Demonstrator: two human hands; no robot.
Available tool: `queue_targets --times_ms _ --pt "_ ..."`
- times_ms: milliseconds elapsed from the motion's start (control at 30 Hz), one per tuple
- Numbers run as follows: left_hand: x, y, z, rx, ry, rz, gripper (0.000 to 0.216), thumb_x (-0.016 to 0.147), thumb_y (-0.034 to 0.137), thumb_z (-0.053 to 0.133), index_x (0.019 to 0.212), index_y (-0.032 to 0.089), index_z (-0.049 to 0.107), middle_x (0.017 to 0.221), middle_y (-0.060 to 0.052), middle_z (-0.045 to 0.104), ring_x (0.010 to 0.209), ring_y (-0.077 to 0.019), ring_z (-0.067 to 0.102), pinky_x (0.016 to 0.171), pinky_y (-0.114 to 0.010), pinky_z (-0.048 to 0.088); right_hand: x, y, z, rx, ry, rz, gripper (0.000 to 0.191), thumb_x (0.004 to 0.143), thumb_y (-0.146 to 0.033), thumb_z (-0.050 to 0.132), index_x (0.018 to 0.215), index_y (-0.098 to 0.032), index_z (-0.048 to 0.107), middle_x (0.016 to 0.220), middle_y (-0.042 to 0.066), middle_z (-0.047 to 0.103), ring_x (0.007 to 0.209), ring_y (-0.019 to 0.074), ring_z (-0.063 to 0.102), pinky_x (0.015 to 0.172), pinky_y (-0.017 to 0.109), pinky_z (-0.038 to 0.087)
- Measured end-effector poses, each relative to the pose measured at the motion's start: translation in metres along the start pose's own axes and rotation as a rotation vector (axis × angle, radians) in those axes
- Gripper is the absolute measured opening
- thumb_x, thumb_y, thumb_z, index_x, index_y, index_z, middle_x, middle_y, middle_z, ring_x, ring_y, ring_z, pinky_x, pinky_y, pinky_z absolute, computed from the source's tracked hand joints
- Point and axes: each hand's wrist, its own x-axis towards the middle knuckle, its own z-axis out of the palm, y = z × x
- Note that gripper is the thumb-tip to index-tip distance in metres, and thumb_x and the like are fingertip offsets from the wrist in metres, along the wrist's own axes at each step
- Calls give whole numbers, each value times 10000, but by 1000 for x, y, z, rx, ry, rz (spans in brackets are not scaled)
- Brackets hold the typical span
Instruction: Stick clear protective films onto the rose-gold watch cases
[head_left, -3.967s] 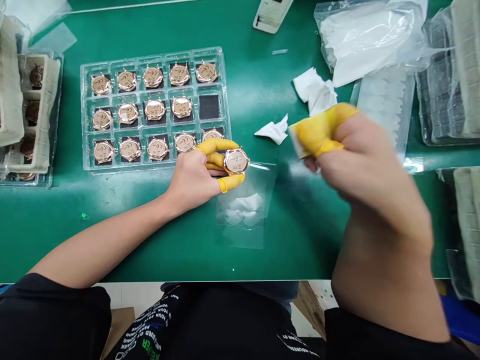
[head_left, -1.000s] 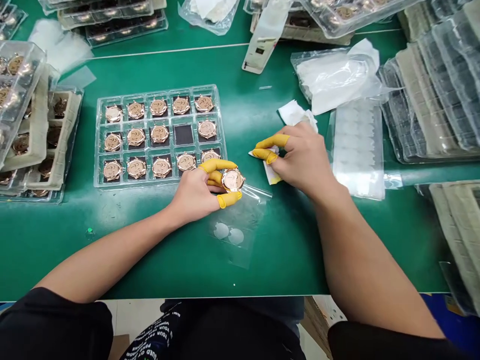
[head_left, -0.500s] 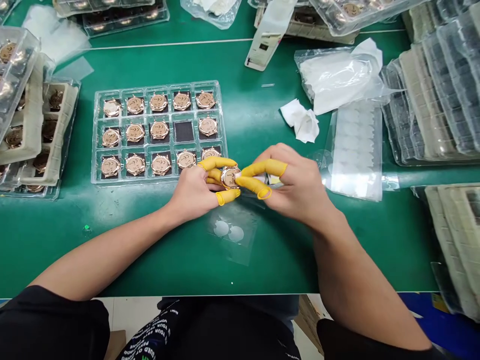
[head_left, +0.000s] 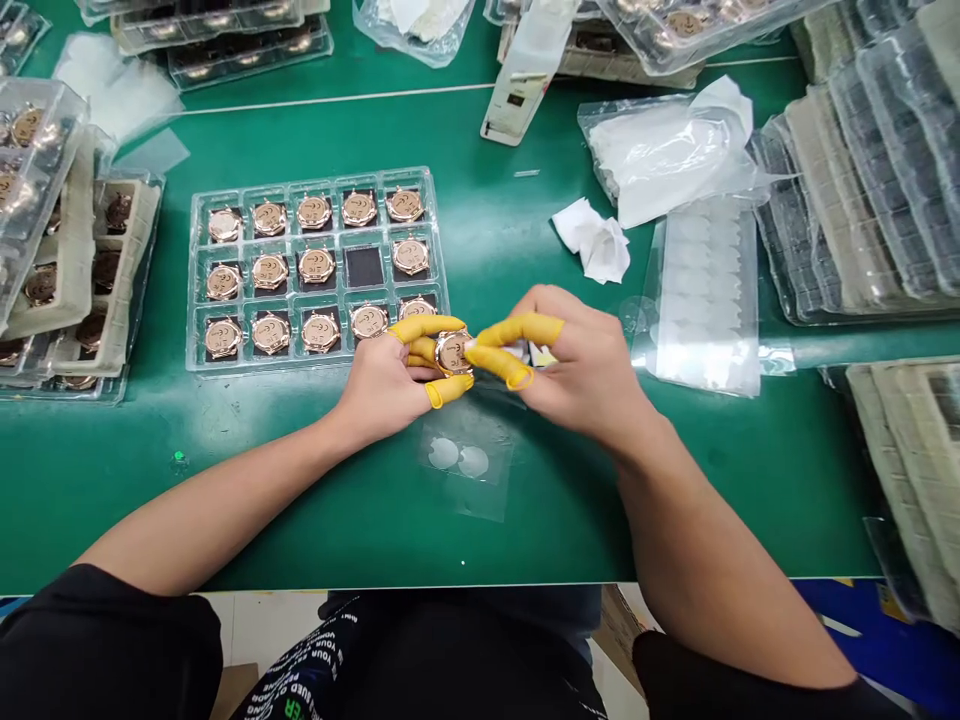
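A rose-gold watch case (head_left: 452, 352) is gripped by its edges in my left hand (head_left: 390, 375), back side up, with markings on its round back. Yellow finger cots cover the thumb and fingertips that hold it. My right hand (head_left: 574, 365), also in yellow finger cots, pinches a small white thing (head_left: 470, 346) against the right edge of the case; most of it is hidden by the fingers. Behind the left fingers lies a clear tray (head_left: 196, 365) of similar watch cases, with one vacant pocket (head_left: 364, 267) showing its black pad.
Two round clear films (head_left: 457, 457) lie on a sheet below my hands. Crumpled white tissue (head_left: 592, 240), a bag of white wipes (head_left: 667, 150) and a film strip (head_left: 705, 300) lie to the right. Stacked trays stand at left (head_left: 45, 240) and right (head_left: 870, 180).
The right fingers have shifted slightly at the edge of the watch case. The case is turned a little, still in my left hand. The whole view has moved slightly.
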Motion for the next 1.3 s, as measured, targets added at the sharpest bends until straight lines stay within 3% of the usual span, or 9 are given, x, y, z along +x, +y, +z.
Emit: queue_targets --times_ms 67,133,233,300,400,600,867,1133,1300 --pt "0 1 0 -17 -2 -10 640 580 155 922 1188 173 723 934 -14 799 816 -131 785 766 -205 661 1 0 3 13 -9 23 99 974 -314 690 914 -260 747 788 27 611 724 179 564 638 350 436" --pt "0 3 1 -15 8 -10 640 584 179 928 1188 171 716 947 -21 807 828 -140 791 773 -218 667 2 4 1 -85 76 140 141 990 -351 673 932 -250 752 831 46 633 788 202 590 718 381 464" --pt "-1 7 2 28 43 20 588 630 211 913 1182 170 715 970 -27 818 882 -149 803 821 -233 676 2 13 -13 -260 144 296 217 959 -374 704 1121 -239 755 1054 105 696 1015 285 624 904 480 464" --pt "-3 7 2 63 40 49 575 646 225 908 1186 171 717 989 -30 822 918 -159 809 853 -246 682 0 15 -26 -210 5 307 336 937 -355 713 1259 -261 718 1144 99 724 1086 309 636 947 507 443" --pt "-4 3 -1 132 21 104 587 672 263 911 1222 182 720 1044 -37 824 961 -179 817 891 -280 693 -4 8 -36 -100 -213 263 345 935 -277 695 1277 -321 703 1066 34 778 1052 291 667 930 486 402" --pt "-6 -7 -4 252 -17 223 579 718 311 912 1258 205 734 1078 -44 826 1000 -206 822 919 -318 706 -3 -5 -31 -99 -297 246 156 929 -259 691 1074 -279 746 957 28 771 933 257 652 884 434 327" --pt "-5 0 -4 243 -6 238 537 703 260 904 1212 194 744 1075 -40 824 951 -179 812 929 -304 692 0 -5 -25 -91 -240 333 58 897 -200 637 925 -234 674 814 3 746 787 210 634 889 420 319" --pt "-4 5 -2 115 -43 155 577 619 243 950 1151 167 739 1061 -59 823 902 -165 802 847 -265 688 -5 -2 -7 -128 -158 358 121 952 -171 525 1025 -257 480 742 -7 745 776 241 650 969 495 358" --pt "-2 7 -2 67 -47 108 616 568 217 970 1141 162 751 1001 -44 820 849 -151 791 809 -247 681 -6 0 -7 -167 -86 379 67 1011 -223 493 1067 -257 507 812 17 720 811 232 640 968 512 411"
